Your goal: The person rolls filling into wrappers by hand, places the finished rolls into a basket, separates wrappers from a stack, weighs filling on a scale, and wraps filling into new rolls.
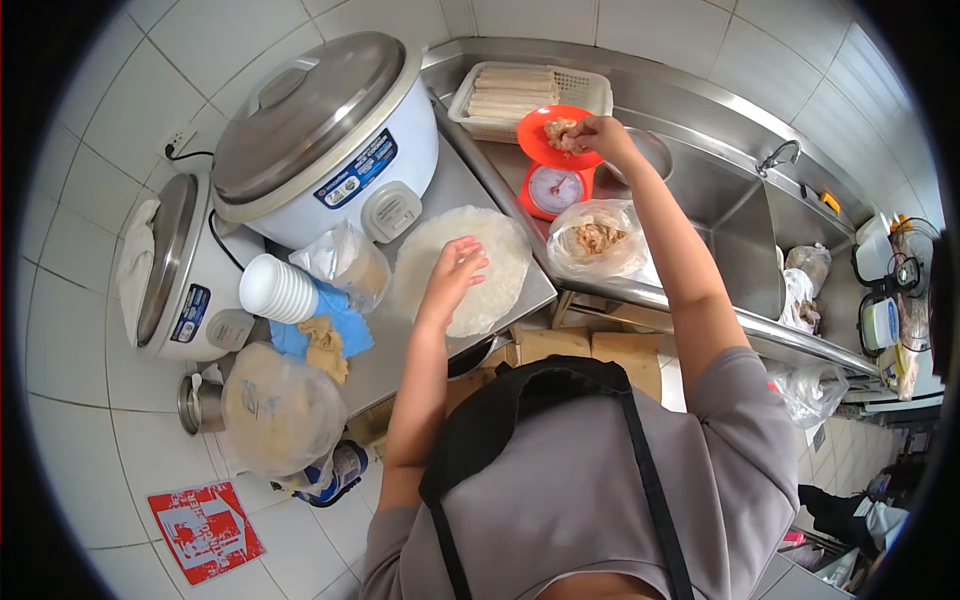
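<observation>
My right hand (598, 138) is over the orange dish of a kitchen scale (557, 190), fingers closed on a lump of minced filling (560, 133). Below the scale, more of this pale pink filling lies in an open clear plastic bag (598, 262). My left hand (458, 275) hovers over or rests on a stack of thin, round white wrappers (500, 245), its fingers stretched out and holding nothing. Whether it touches the top wrapper I cannot tell.
Behind the scale, a white basket (590, 92) holds several pale rolls (513, 90). Large rice cookers (330, 130) stand at the left, near stacked white cups (275, 288) and a blue cloth (335, 320). A steel sink (715, 190) with a tap (780, 155) lies at right.
</observation>
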Motion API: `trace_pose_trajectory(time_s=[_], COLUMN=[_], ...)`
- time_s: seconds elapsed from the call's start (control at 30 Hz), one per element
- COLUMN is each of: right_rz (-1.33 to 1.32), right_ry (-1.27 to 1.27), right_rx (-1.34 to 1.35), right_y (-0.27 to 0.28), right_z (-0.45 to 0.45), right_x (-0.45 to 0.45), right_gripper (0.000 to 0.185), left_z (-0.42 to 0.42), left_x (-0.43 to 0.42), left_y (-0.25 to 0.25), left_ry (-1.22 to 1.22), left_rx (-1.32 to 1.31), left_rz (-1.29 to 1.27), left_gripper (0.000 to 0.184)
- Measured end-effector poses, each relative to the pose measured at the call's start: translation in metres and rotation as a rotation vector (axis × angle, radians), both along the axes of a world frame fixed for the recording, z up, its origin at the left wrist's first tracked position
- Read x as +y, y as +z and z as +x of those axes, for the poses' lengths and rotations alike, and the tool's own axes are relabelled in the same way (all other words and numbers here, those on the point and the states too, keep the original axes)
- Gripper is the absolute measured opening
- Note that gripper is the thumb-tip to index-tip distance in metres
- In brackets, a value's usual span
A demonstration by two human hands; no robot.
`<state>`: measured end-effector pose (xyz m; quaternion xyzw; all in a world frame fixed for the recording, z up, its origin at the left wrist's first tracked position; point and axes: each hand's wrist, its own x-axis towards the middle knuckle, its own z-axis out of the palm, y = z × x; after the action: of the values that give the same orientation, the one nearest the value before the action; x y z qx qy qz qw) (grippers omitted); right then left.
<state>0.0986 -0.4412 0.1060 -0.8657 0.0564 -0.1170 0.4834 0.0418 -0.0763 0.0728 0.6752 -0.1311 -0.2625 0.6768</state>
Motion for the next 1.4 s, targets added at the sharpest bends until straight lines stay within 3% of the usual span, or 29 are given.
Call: trace_pose_trajectory(time_s=[0.1, 0.3, 0.57, 0.87, 0.97, 1.1, 1.13, 1.17, 1.2, 1.23, 1.4], right_rz=[-0.551, -0.304, -0.038, -0.013, -0.091, -0.249, -0.544, -0.595, -0.754, -0.949, -0.912], right_ry=[-0.243, -0.229, -0.187, -0.146, -0.119, 0.169, 0.269, 0.248, 0.120, 0.147, 0.156], right_rx=[-0.059, -0.164, -0.102, -0.078, -0.073, 0.265, 0.253, 0.292, 0.277, 0.395, 0.339], right_y=[0.003, 0.001, 0.034, 0.045, 0.047, 0.027, 0.011, -0.021, -0.055, -0.063, -0.087], right_z=[-0.007, -0.013, -0.048, -0.061, -0.068, -0.093, -0.095, -0.093, -0.094, -0.094, -0.100], right_x=[0.018, -0.007, 0.002, 0.012, 0.017, 0.040, 0.048, 0.049, 0.050, 0.058, 0.065], right_gripper=[0.016, 0.023, 0.018, 0.018, 0.017, 0.016, 0.018, 0.019, 0.018, 0.023, 0.028], left_z=[-0.006, -0.017, -0.020, -0.020, -0.019, -0.019, -0.019, -0.018, -0.018, -0.017, -0.012], left_x=[0.033, 0.075, 0.096, 0.101, 0.104, 0.106, 0.105, 0.105, 0.104, 0.102, 0.094], left_y=[0.000, 0.003, -0.004, -0.007, -0.007, -0.003, -0.002, -0.002, -0.002, -0.002, -0.003], left_ry=[0.084, 0.190, 0.170, 0.141, 0.139, 0.182, 0.190, 0.198, 0.193, 0.189, 0.156], left_rx=[0.021, 0.051, 0.093, 0.118, 0.116, 0.132, 0.136, 0.141, 0.142, 0.142, 0.131], left_rz=[-0.026, -0.035, -0.063, -0.069, -0.074, -0.088, -0.088, -0.088, -0.082, -0.077, -0.079], left_gripper=[0.043, 0.037, 0.037, 0.036, 0.037, 0.036, 0.036, 0.036, 0.036, 0.036, 0.036])
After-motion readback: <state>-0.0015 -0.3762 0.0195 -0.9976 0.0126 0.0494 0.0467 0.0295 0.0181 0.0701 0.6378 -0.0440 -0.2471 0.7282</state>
